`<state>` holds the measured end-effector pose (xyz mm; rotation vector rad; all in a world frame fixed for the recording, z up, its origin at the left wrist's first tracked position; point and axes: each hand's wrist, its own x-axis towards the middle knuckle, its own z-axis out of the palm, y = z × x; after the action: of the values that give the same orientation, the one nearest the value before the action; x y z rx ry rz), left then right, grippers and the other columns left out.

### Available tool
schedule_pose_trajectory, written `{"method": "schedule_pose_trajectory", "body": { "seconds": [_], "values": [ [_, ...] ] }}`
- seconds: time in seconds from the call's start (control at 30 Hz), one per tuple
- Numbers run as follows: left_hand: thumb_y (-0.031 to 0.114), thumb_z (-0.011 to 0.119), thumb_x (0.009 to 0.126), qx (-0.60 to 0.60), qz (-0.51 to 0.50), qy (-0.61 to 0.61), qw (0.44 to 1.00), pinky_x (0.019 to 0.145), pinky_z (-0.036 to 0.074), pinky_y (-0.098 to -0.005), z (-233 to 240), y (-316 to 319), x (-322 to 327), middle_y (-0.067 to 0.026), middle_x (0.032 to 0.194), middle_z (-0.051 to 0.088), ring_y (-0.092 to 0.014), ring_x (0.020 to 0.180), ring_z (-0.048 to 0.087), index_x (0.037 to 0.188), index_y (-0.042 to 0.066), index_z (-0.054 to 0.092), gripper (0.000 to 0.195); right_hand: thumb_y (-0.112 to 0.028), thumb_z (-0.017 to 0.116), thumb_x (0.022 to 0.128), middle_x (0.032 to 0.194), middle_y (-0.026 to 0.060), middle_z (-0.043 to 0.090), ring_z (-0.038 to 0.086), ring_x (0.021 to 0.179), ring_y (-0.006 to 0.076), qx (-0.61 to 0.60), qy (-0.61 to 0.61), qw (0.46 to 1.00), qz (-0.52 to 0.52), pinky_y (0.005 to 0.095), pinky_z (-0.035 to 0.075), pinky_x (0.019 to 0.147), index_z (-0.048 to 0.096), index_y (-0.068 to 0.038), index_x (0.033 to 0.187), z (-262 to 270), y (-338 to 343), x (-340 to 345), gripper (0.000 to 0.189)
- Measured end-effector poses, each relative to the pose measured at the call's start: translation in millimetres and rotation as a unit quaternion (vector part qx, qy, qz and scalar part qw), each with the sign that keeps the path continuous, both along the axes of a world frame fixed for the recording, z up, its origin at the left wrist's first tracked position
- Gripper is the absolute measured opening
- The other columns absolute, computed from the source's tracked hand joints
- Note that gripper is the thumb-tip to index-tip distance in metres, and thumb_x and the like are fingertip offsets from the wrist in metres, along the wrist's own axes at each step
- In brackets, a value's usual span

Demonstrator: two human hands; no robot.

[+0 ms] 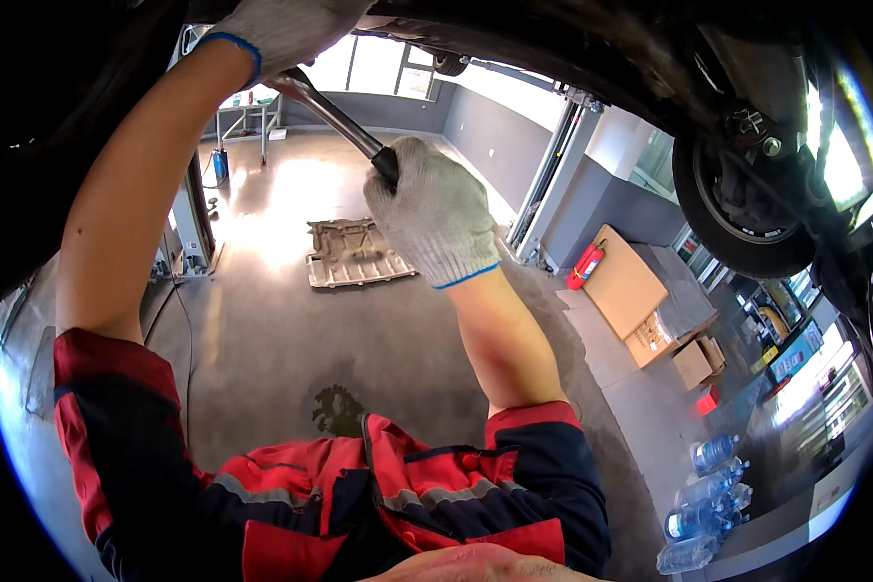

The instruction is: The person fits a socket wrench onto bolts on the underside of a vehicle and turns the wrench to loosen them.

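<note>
My right hand (pixel 436 211), in a grey knit glove with a blue cuff edge, is closed round the black grip of a long metal wrench (pixel 338 120). The wrench slants up and left to my left hand (pixel 284 36). That hand, gloved alike, lies at the wrench's far end by the vehicle's dark underside (pixel 495 29). Its fingers are partly cut off by the top edge, so its grasp does not show, and the wrench's head is hidden. Both arms reach up, the left one higher.
A dirty undertray (pixel 356 273) lies on the floor ahead. A wheel (pixel 742 211) hangs at upper right, near a lift post (pixel 553 182). Cardboard boxes (pixel 651 338), a fire extinguisher (pixel 586 265) and several water bottles (pixel 698 502) stand right. Cables (pixel 189 349) trail left.
</note>
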<state>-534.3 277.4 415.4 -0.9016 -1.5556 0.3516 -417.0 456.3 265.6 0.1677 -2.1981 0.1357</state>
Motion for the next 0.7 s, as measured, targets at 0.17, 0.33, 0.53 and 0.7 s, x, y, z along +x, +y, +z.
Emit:
{"method": "schedule_pose_trajectory", "body": {
  "seconds": [0.17,0.33,0.53,0.7],
  "values": [
    [0.033,0.039,0.109,0.128,-0.099,-0.241,0.957,0.096,0.047,-0.0465,1,2,19,-0.0278,0.105,0.064,-0.043,0.105,0.062,0.110,-0.004,0.061,0.044,-0.029,0.067,0.089,0.075,0.0163,0.069,0.070,0.072,0.0355,-0.019,0.057,0.998,0.017,0.0471,0.056,0.067,0.063,-0.005,0.088,-5,8,-19,0.024],
    [0.038,0.043,0.107,0.215,-0.145,-0.349,0.900,0.096,0.046,-0.0449,2,6,31,-0.0293,0.108,0.063,-0.041,0.108,0.061,0.109,-0.004,0.063,0.047,-0.028,0.068,0.089,0.073,0.0160,0.069,0.070,0.071,0.0356,-0.013,0.083,0.996,0.037,0.0467,0.056,0.067,0.063,-0.005,0.087,-4,17,-29,0.023],
    [0.038,0.045,0.106,0.163,-0.157,-0.332,0.916,0.096,0.046,-0.0443,1,4,20,-0.0281,0.106,0.063,-0.041,0.106,0.062,0.107,-0.005,0.062,0.046,-0.029,0.070,0.088,0.074,0.0143,0.069,0.070,0.070,0.0335,0.011,0.099,0.993,0.067,0.0453,0.056,0.066,0.064,-0.006,0.091,-6,32,-43,0.024],
    [0.036,0.046,0.105,0.205,-0.168,-0.363,0.893,0.093,0.047,-0.0452,3,4,36,-0.0279,0.104,0.063,-0.040,0.102,0.063,0.105,-0.006,0.062,0.045,-0.031,0.070,0.088,0.073,0.0129,0.069,0.070,0.069,0.0325,0.019,0.115,0.990,0.074,0.0445,0.056,0.065,0.064,-0.007,0.092,-8,36,-45,0.025]
  ]
}}
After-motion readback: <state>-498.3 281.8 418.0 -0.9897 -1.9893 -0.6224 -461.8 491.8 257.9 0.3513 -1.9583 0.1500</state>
